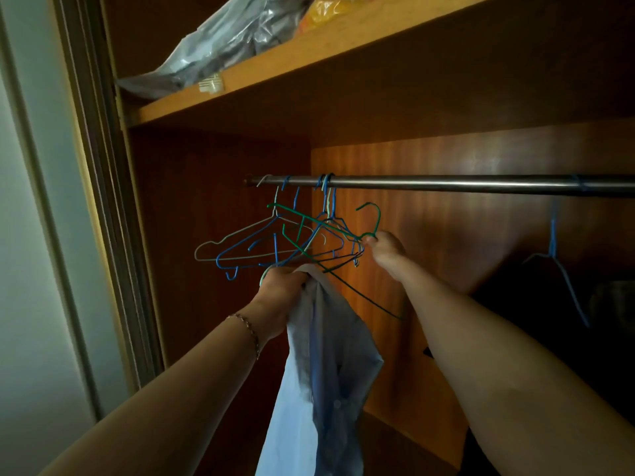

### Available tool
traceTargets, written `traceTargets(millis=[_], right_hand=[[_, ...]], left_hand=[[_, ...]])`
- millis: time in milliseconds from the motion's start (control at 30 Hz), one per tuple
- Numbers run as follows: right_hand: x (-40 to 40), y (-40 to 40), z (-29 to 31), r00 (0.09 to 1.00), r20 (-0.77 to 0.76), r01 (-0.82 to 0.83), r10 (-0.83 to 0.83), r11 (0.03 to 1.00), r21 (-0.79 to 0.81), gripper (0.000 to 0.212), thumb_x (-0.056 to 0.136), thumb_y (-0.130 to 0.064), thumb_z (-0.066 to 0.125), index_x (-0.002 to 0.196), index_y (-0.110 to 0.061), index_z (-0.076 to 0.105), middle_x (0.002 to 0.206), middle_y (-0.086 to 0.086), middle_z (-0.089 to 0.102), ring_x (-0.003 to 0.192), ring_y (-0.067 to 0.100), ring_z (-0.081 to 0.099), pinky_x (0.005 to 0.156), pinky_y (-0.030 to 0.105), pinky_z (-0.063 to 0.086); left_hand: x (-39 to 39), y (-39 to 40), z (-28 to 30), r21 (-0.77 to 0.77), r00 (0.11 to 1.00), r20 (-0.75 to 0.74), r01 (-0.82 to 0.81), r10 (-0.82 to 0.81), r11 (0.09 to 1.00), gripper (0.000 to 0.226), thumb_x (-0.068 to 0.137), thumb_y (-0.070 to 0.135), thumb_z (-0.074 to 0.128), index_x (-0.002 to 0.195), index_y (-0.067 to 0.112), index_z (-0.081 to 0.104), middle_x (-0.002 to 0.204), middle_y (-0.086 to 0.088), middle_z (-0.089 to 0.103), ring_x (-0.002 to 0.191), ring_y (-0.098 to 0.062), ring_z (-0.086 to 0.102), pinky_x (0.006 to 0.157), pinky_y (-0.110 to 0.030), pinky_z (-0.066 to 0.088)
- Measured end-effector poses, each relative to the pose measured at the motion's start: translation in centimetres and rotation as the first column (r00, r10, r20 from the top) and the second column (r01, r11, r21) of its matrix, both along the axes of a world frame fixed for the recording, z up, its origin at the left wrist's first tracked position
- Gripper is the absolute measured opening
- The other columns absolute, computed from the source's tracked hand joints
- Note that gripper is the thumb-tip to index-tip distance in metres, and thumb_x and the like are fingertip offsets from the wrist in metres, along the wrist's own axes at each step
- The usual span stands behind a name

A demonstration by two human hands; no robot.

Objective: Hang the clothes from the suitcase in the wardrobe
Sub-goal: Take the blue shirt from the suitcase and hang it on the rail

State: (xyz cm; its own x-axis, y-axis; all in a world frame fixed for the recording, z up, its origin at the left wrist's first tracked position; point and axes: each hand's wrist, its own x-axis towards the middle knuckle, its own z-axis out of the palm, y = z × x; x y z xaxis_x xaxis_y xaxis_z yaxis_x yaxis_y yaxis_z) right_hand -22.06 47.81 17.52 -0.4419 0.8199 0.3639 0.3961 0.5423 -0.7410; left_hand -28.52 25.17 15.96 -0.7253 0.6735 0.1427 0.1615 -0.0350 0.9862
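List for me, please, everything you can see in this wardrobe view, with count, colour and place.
green hanger: one, green, off the rail, pinched by the right hand.
shirt: one, pale blue, hanging from the left hand.
rail: one, metal, across the wardrobe.
wire hangers: several, blue and white, bunched at the rail's left end.
lone hanger: one, blue, far right on the rail.
shelf: one, wooden, above the rail.
plastic bag: one, clear grey, on the shelf.
left hand: gripping the shirt.
right hand: pinching the green hanger.
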Motion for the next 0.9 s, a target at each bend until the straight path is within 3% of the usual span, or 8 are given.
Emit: traceTargets(millis=[100, 200, 300, 433, 567, 700, 800, 900], right_hand=[[0.8, -1.7, -1.0, 0.993, -0.056, -0.104, 0.103, 0.995, -0.002, 0.025, 0.099, -0.019, 0.044, 0.108, -0.007, 0.066, 0.091, 0.014, 0.065, 0.075, 0.025, 0.058, 0.063, 0.025, 0.037], [1.6, -4.2, -1.4, 0.946, -0.213, -0.284, 0.245, 0.943, -0.174, 0.021, 0.096, -0.012, 0.046, 0.084, -0.013, 0.063, 0.062, 0.002, 0.044, 0.052, 0.014, 0.036, 0.045, 0.022, 0.03], [2.2, -7.1, -1.5, 0.892, -0.307, -0.431, 0.331, 0.828, -0.36, 0.026, 0.093, -0.02, 0.043, 0.07, -0.014, 0.055, 0.059, 0.001, 0.038, 0.046, 0.013, 0.032, 0.047, 0.025, 0.023], [2.6, -10.9, -2.6, 0.851, -0.339, -0.5, 0.401, 0.816, -0.288, 0.029, 0.094, -0.032, 0.056, 0.07, -0.016, 0.055, 0.05, -0.007, 0.039, 0.039, 0.007, 0.03, 0.041, 0.021, 0.022], [1.4, -14.1, -3.7, 0.771, -0.43, -0.617, 0.47, 0.719, -0.32, 0.032, 0.097, -0.03, 0.05, 0.076, -0.008, 0.06, 0.049, -0.007, 0.036, 0.035, 0.004, 0.027, 0.036, 0.016, 0.02], [-0.3, -17.9, -4.7, 0.732, -0.424, -0.68, 0.534, 0.613, -0.402, 0.034, 0.097, -0.031, 0.046, 0.077, -0.007, 0.058, 0.048, -0.006, 0.036, 0.035, 0.004, 0.024, 0.038, 0.018, 0.016], [-1.9, -20.7, -5.4, 0.714, -0.364, -0.695, 0.598, 0.549, -0.464, 0.033, 0.094, -0.034, 0.049, 0.076, -0.007, 0.057, 0.049, -0.006, 0.035, 0.037, 0.005, 0.022, 0.041, 0.021, 0.011], [-3.7, -24.1, -6.1, 0.673, -0.309, -0.708, 0.672, 0.466, -0.531, 0.033, 0.091, -0.035, 0.052, 0.075, -0.007, 0.057, 0.051, -0.005, 0.035, 0.038, 0.006, 0.022, 0.045, 0.023, 0.009]], left_hand=[[0.3, -1.9, -0.2, -0.011, 0.999, 0.028, -0.015, 0.016, 1.0, 0.017, 0.092, 0.009, 0.054, 0.09, -0.002, 0.068, 0.096, -0.026, 0.069, 0.093, -0.041, 0.066, 0.087, -0.053, 0.054], [0.5, -4.5, -0.3, -0.02, 0.998, 0.063, -0.025, 0.027, 0.999, 0.017, 0.091, 0.01, 0.056, 0.09, -0.003, 0.067, 0.095, -0.025, 0.069, 0.089, -0.039, 0.067, 0.081, -0.048, 0.055], [0.1, -8.0, -0.2, -0.025, 0.992, 0.117, -0.04, 0.043, 0.999, 0.019, 0.092, 0.013, 0.057, 0.091, -0.002, 0.067, 0.092, -0.022, 0.071, 0.083, -0.036, 0.068, 0.077, -0.043, 0.057], [-1.4, -13.1, -0.5, -0.037, 0.98, 0.165, -0.106, 0.111, 0.994, 0.02, 0.091, 0.016, 0.057, 0.093, -0.001, 0.068, 0.091, -0.019, 0.072, 0.081, -0.033, 0.069, 0.072, -0.04, 0.058], [-3.5, -18.0, -1.0, -0.036, 0.963, 0.187, -0.189, 0.193, 0.981, 0.018, 0.09, 0.015, 0.058, 0.087, 0.0, 0.068, 0.088, -0.019, 0.072, 0.08, -0.032, 0.069, 0.071, -0.04, 0.058], [-5.6, -22.7, -2.0, -0.065, 0.931, 0.183, -0.31, 0.317, 0.948, 0.019, 0.084, 0.016, 0.062, 0.086, -0.002, 0.067, 0.092, -0.022, 0.07, 0.088, -0.036, 0.068, 0.085, -0.049, 0.056], [-7.0, -25.7, -3.1, -0.087, 0.904, 0.178, -0.378, 0.388, 0.922, 0.018, 0.084, 0.015, 0.062, 0.077, -0.001, 0.066, 0.079, -0.017, 0.067, 0.077, -0.03, 0.066, 0.079, -0.04, 0.056], [-8.5, -28.5, -4.1, -0.086, 0.859, 0.176, -0.473, 0.481, 0.877, 0.024, 0.084, 0.016, 0.066, 0.063, 0.004, 0.061, 0.069, -0.015, 0.061, 0.069, -0.027, 0.06, 0.073, -0.041, 0.053]])
